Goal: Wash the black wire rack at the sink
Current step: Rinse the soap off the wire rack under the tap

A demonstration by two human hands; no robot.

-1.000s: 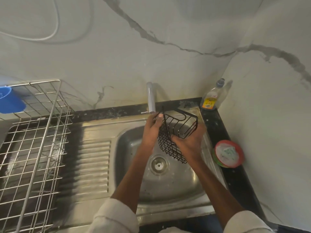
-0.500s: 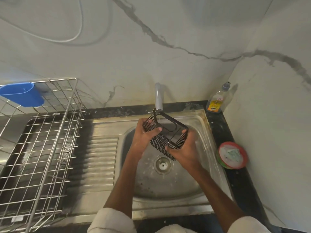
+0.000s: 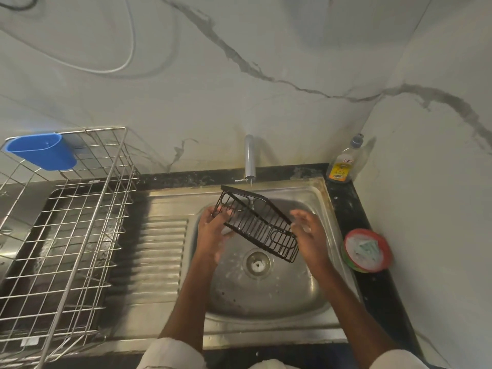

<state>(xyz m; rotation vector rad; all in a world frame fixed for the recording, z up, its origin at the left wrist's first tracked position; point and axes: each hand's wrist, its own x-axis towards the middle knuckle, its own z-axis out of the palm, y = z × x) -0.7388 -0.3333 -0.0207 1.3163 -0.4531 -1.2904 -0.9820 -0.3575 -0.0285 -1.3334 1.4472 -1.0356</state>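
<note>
Since half a second ago the black wire rack (image 3: 257,223) has turned over and stretched out: it was bunched between the palms with its mesh end toward the drain, and now it lies long and tilted, its high end under the tap (image 3: 249,158) and its low end slanting down to the right above the drain (image 3: 257,263). A thin stream of water falls from the tap onto its upper rim.

The left hand (image 3: 213,235) sits at the rack's upper left end, fingers (image 3: 226,213) curled up against the wires; motion blur makes it hard to say whether they truly grip or only cradle it. The right hand (image 3: 310,233) is at the lower right end, fingers spread and fairly straight, palm pressed against the rack's side. Both forearms reach in from the bottom edge over the front rim of the sink (image 3: 266,326).

The rack hangs clear above the basin, touching neither wall nor floor. Left of the basin lie the ribbed drainboard (image 3: 157,251) and a steel dish rack (image 3: 66,235) with a blue cup (image 3: 42,150) hooked on its far rim. On the dark counter (image 3: 354,209) to the right stand a soap bottle (image 3: 342,163) in the corner and a red-rimmed tub (image 3: 366,250), close beside the basin's right edge.
</note>
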